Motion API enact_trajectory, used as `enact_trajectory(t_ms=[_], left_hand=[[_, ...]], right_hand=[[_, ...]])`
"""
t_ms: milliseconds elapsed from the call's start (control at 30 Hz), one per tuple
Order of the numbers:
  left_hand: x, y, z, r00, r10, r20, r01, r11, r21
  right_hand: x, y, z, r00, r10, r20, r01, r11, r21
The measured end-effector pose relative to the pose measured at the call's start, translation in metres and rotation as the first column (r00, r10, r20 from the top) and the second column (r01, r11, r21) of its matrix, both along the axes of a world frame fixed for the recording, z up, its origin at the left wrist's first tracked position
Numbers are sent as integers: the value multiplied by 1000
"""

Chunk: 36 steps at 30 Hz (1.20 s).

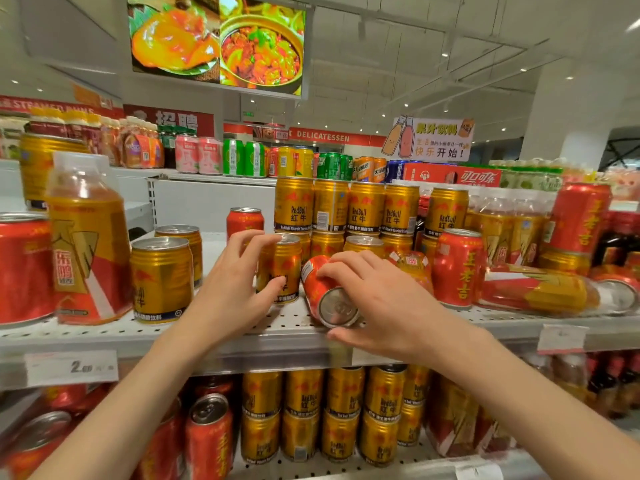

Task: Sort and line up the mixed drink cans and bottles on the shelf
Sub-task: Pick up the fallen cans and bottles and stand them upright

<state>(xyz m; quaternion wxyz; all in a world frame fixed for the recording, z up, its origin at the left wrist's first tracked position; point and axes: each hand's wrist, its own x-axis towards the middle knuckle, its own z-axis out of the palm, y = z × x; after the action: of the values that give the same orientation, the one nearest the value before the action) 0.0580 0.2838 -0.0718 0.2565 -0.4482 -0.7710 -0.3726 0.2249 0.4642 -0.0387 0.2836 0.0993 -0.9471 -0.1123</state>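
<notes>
Both hands (242, 278) curled round cans (325, 292).

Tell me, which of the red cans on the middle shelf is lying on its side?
The red can under the right hand, its silver end facing the camera. The other red cans on that shelf, such as the red can right of it, stand upright.

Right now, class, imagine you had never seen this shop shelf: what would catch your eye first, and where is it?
Both hands meet mid-shelf: the right hand grips a red can lying on its side at the shelf's front edge, while the left hand grips an upright gold can beside it. Behind them stands a stacked wall of gold Red Bull cans, and overhead hangs a bright food screen.
</notes>
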Motion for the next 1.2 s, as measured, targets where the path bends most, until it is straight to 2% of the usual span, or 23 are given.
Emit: enact_trajectory(t_ms=[133,200,333,467,567,900,1100,1200], left_hand=[[-1,-2,-1,999,-29,37,28,999,30],[-1,-2,-1,997,-46,60,44,998,42],[1,-2,-1,992,-63,105,59,997,46],[2,-2,-1,996,-55,73,52,998,42],[3,-3,-1,996,-54,69,52,998,34],[4,-2,-1,998,-21,65,19,999,32],[9,-1,0,995,74,-60,-73,997,18],[17,5,6,991,68,-118,-63,997,45]], right_hand=[[0,3,2,998,66,-12,-66,995,-74],[1,5,10,997,82,5,-80,981,-175],[-3,9,32,998,67,-19,-68,873,-482],[-18,12,44,1000,-10,11,15,775,-632],[-30,11,47,997,-64,36,73,793,-605],[-33,8,46,993,-33,115,90,835,-543],[-9,18,46,997,-63,50,78,905,-418],[12,31,46,995,-85,46,95,934,-345]])
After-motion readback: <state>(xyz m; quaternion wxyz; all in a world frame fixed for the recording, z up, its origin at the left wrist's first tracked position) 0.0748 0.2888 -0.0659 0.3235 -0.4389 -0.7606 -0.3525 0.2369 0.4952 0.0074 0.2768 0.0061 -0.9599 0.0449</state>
